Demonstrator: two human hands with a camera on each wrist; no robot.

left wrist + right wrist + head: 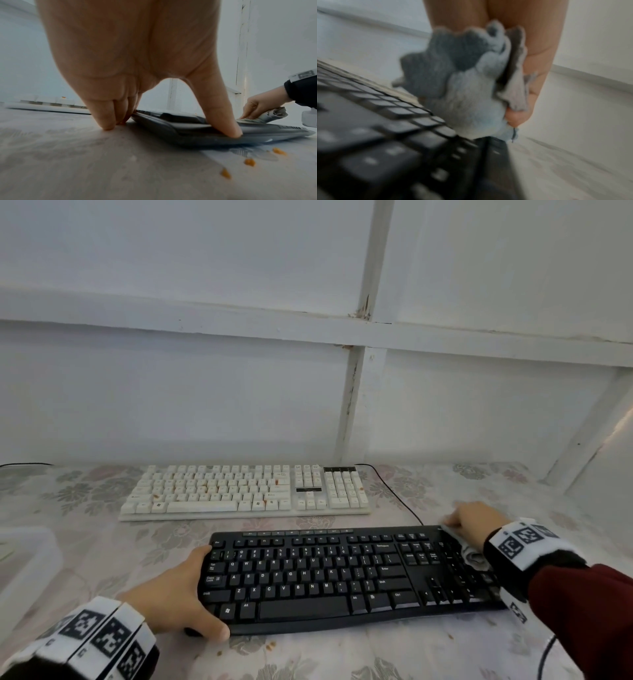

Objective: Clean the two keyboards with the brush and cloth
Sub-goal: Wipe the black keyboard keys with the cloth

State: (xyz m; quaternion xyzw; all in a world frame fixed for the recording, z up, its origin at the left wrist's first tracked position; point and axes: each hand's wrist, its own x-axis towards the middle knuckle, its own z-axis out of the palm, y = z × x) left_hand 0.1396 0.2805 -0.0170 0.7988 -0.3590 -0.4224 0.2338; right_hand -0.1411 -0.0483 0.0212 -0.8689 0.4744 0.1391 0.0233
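A black keyboard [308,577] [188,129] [385,148] lies near me on the flowered tablecloth. My left hand [202,590] [171,129] holds its left end, with the thumb on the front corner and the fingers against the far left edge. My right hand [469,522] [254,108] [522,108] grips a bunched grey-blue cloth [474,556] [267,115] [462,88] and presses it on the keyboard's far right corner. Behind it lies a white keyboard [239,491] [48,104] with orange stains on several keys.
Orange crumbs [272,644] [249,161] lie on the tablecloth in front of the black keyboard. The white keyboard's black cable [397,494] runs between the two keyboards. Another cable [544,655] hangs at the lower right. A white container [27,549] sits at the left. The wall stands close behind.
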